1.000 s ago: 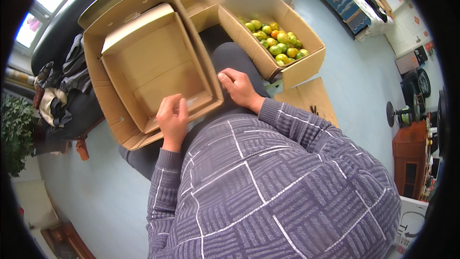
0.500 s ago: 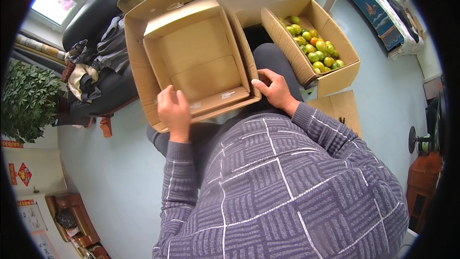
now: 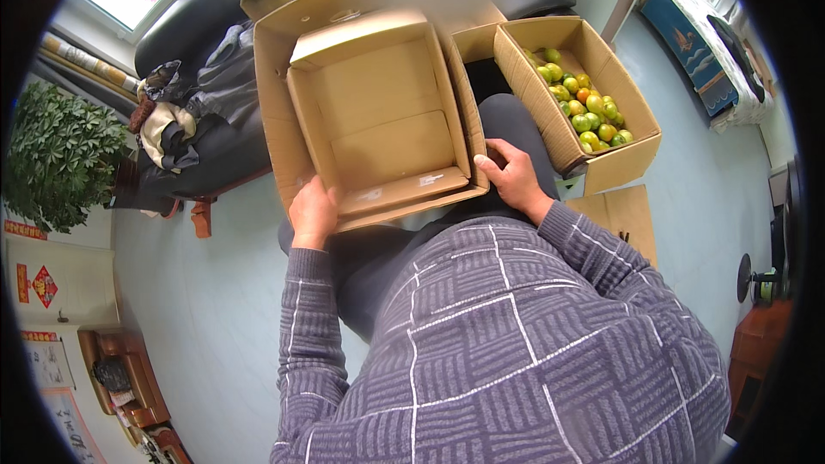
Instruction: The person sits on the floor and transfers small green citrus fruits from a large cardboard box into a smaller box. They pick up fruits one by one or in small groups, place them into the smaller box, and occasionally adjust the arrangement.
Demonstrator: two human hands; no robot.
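A large open cardboard box (image 3: pixel 279 133) leans on my lap, with a smaller open cardboard box (image 3: pixel 387 90) nested inside it. The inner box holds nothing that I can see. At the near left corner, my left hand (image 3: pixel 314 211) is closed over the outer box's rim, its fingertips hidden inside. My right hand (image 3: pixel 514 175) holds the near right edge of the outer box, thumb on the cardboard and fingers curled. To the right, a third cardboard box (image 3: pixel 540 105) contains green and orange tomatoes (image 3: pixel 582 103).
A flat piece of cardboard (image 3: pixel 632 210) lies on the floor to my right. A black sofa (image 3: pixel 206 150) bearing bags and clothes stands at left, near a leafy plant (image 3: pixel 64 155). A blue painted cabinet (image 3: pixel 696 51) stands far right. A blur covers the top middle.
My left hand has lowered from above the box's near left side to grip its corner. My right hand keeps its place on the edge. The whole view has shifted slightly.
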